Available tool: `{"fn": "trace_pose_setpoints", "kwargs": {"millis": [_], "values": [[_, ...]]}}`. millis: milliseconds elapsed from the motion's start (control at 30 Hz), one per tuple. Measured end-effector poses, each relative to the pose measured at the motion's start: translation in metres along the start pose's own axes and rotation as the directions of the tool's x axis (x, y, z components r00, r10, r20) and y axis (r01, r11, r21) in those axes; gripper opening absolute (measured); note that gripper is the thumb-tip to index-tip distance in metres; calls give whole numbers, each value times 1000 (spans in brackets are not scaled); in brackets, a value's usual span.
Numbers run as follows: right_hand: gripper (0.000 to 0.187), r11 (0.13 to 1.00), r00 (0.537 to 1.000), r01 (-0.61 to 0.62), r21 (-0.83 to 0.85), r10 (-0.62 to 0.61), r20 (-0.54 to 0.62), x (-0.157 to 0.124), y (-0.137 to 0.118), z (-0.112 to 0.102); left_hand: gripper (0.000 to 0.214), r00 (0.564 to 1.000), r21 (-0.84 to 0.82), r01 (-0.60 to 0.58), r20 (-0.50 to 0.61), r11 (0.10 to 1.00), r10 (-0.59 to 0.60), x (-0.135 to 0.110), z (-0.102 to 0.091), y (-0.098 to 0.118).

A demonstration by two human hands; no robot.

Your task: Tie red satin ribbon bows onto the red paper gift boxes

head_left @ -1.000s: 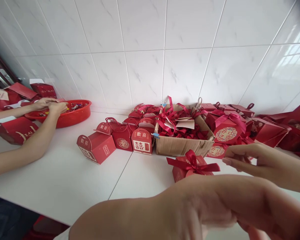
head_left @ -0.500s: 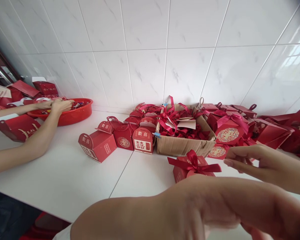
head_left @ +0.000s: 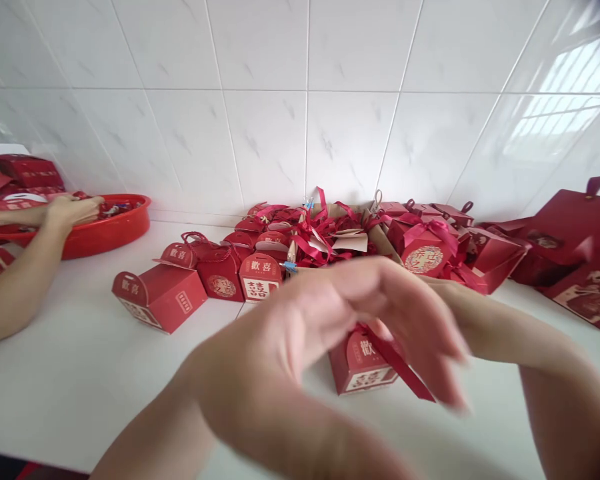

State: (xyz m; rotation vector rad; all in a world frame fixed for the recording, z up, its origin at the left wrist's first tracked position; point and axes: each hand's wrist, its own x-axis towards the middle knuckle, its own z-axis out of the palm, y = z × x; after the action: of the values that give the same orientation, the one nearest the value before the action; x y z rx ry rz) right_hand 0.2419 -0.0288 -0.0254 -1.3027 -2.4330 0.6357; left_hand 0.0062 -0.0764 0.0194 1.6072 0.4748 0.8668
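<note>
My left hand [head_left: 360,313] fills the middle foreground, palm down and slightly blurred. Its fingers are apart and loosely curved, with nothing seen in them. Below and behind it, a red gift box [head_left: 365,373] with a dark red ribbon [head_left: 405,367] stands on the white table; one ribbon end hangs down its right side. My right hand [head_left: 500,333] reaches in from the right towards this box. Its fingers are hidden behind my left hand, so whether they touch the box or ribbon does not show.
A cardboard box of ribbons [head_left: 330,233] stands by the tiled wall. Left of it are finished red boxes [head_left: 220,273]; to its right, ribboned boxes [head_left: 425,247] and red bags [head_left: 570,247]. At far left, another person's hands [head_left: 73,210] are over a red basin [head_left: 115,233].
My left hand has swung from the right to in front of the ribboned box, and my right hand has moved in behind it. The view has turned to the right.
</note>
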Motion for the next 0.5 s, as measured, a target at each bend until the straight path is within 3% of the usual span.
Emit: {"fn": "trace_pose_setpoints", "kwargs": {"millis": [67,233,333,500], "values": [[53,999,995,48,0,-48,85,3,5,7,27,996,2,-73,-60,997,73,6,-15,-5],[93,989,967,148,-7,-144,209,14,7,25,13,977,55,-111,-177,992,119,11,-39,-8],[106,983,961,182,-38,-169,219,20,7,32,13,976,76,-123,-174,990,134,10,-43,-5],[109,979,963,183,-91,-160,219,27,10,38,13,973,82,-100,-202,992,114,9,-44,-6]]}}
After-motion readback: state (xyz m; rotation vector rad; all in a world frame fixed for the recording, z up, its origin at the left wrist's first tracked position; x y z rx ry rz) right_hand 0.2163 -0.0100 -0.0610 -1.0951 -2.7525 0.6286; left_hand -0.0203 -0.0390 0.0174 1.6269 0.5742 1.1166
